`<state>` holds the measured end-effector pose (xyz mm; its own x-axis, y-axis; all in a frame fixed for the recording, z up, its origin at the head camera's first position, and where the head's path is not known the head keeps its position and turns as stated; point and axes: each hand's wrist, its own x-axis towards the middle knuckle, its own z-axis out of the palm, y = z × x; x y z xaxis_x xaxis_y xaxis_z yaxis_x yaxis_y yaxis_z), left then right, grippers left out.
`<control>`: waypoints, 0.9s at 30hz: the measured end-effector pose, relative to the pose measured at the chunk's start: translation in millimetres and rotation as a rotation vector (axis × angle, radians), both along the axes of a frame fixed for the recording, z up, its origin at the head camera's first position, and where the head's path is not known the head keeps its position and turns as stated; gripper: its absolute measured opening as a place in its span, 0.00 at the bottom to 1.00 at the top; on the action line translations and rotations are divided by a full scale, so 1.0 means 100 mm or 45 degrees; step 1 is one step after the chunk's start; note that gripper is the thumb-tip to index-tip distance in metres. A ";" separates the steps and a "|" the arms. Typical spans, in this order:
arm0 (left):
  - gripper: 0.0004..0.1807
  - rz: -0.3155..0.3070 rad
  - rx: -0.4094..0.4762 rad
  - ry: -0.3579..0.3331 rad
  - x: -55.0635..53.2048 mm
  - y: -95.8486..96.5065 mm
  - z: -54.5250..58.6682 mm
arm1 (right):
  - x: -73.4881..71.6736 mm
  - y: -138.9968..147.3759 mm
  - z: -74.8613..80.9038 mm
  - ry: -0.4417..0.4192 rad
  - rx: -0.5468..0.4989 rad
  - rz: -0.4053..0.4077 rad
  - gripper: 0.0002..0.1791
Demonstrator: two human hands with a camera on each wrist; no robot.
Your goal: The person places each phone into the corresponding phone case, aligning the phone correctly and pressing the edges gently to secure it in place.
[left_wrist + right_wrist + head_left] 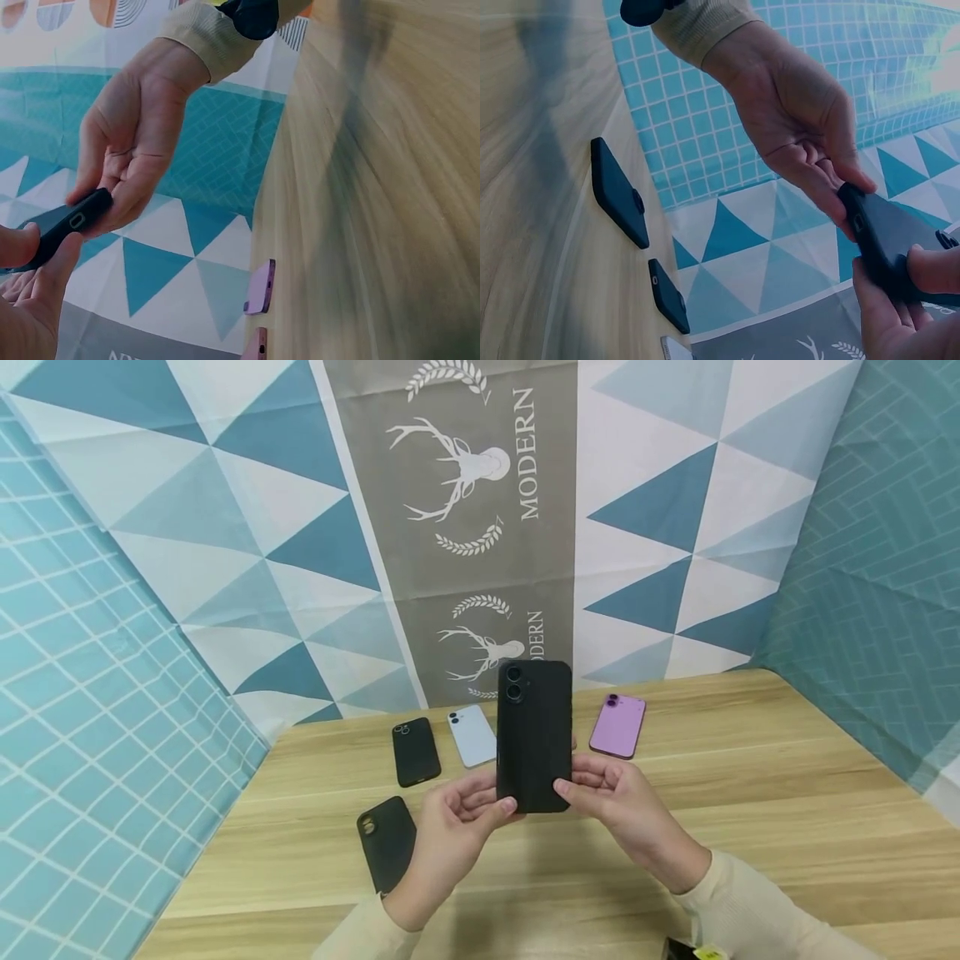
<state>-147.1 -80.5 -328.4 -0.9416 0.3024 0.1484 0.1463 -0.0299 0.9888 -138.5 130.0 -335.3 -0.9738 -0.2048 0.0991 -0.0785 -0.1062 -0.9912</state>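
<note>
Cream sleeves (765, 906) reach over a wooden table (300, 860); left hand (450, 837) and right hand (635, 812) both pinch the lower end of a black phone (534, 735), raised above it, while a purple phone (618, 727) and white phone (472, 737) lie farther back.

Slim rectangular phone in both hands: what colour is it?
The phone is black, clearest in the head view.

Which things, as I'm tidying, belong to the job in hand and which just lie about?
In use: held black phone; left hand; right hand.
Apparently lying about: other black phone; white phone; purple phone; pink phone; black case.
</note>
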 end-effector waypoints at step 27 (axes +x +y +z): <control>0.16 0.066 -0.150 -0.095 0.01 -0.08 0.09 | 0.01 0.05 -0.05 0.035 0.031 0.246 0.28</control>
